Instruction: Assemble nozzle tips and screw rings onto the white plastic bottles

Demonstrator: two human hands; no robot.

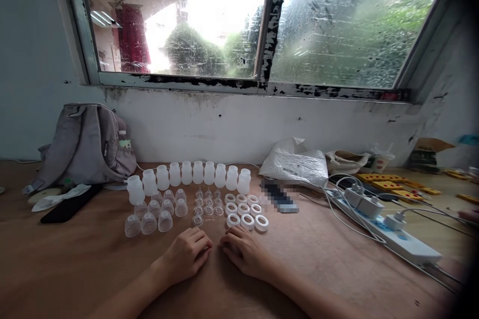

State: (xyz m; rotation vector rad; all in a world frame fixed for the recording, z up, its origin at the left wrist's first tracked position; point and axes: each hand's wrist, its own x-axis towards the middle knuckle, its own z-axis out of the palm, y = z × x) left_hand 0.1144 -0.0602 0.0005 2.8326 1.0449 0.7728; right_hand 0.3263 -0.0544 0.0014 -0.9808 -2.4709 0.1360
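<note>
My left hand [190, 253] rests on the brown table with its fingers curled in, and no object shows in it. Facing it across a small gap, my right hand [245, 252] lies loosely closed too, just in front of the white screw rings [247, 222]. Beyond my left hand sit several clear silicone bottle nipples [197, 220] in short rows. Clear domed bottle caps [148, 223] stand in rows to their left. Behind all of these, frosted baby bottle bodies [186, 173] form a curved line, upright and open at the top.
At the left are a grey backpack [84, 144], a black flat case [69, 207] and a tissue [62, 197]. A blurred dark phone-like object [280, 197] and a silvery bag [295, 164] lie to the right. A power strip [407, 246] with plugs and cables runs along the right, near yellow pieces [385, 184].
</note>
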